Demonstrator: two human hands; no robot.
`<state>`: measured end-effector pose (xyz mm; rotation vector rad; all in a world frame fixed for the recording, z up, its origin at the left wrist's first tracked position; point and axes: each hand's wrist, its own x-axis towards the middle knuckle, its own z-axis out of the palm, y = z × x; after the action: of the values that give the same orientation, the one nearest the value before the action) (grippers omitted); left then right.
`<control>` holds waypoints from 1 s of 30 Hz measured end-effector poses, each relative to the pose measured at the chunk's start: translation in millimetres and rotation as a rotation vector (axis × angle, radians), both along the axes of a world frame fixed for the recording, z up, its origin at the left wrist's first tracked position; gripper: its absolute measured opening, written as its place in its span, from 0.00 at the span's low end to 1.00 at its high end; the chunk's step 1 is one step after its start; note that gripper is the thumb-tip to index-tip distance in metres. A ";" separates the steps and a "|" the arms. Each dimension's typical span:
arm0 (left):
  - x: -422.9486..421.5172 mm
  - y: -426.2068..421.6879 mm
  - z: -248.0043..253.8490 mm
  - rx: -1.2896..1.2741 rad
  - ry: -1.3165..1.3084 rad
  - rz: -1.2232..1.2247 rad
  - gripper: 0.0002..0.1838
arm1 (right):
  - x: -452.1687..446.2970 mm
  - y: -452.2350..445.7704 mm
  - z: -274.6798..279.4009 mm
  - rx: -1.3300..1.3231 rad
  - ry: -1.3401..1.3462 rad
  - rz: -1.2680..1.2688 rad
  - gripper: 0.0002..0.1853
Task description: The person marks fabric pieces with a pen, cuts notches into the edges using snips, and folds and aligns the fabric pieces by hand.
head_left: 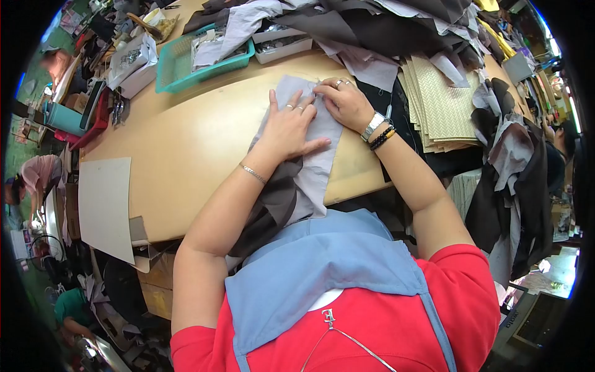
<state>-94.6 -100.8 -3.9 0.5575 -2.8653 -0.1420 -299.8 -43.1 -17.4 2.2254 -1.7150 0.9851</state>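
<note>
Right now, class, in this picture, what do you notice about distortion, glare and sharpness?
Head view: a wide-angle look, with black rounded corners and surroundings that lean near the rim; head view: a soft, pale sheen on the table; head view: left hand, right hand and grey cloth fairly crisp; head view: a bright patch at lower right, washed out.
</note>
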 end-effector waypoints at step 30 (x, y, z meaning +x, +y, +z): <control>-23.6 -5.6 -6.2 -0.089 0.008 0.009 0.44 | -1.9 -0.5 -2.1 0.046 0.024 -0.014 0.19</control>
<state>-118.2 -106.4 -10.1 0.5517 -2.8449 -0.0151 -301.7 -43.6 -19.5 2.2401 -1.7586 0.9214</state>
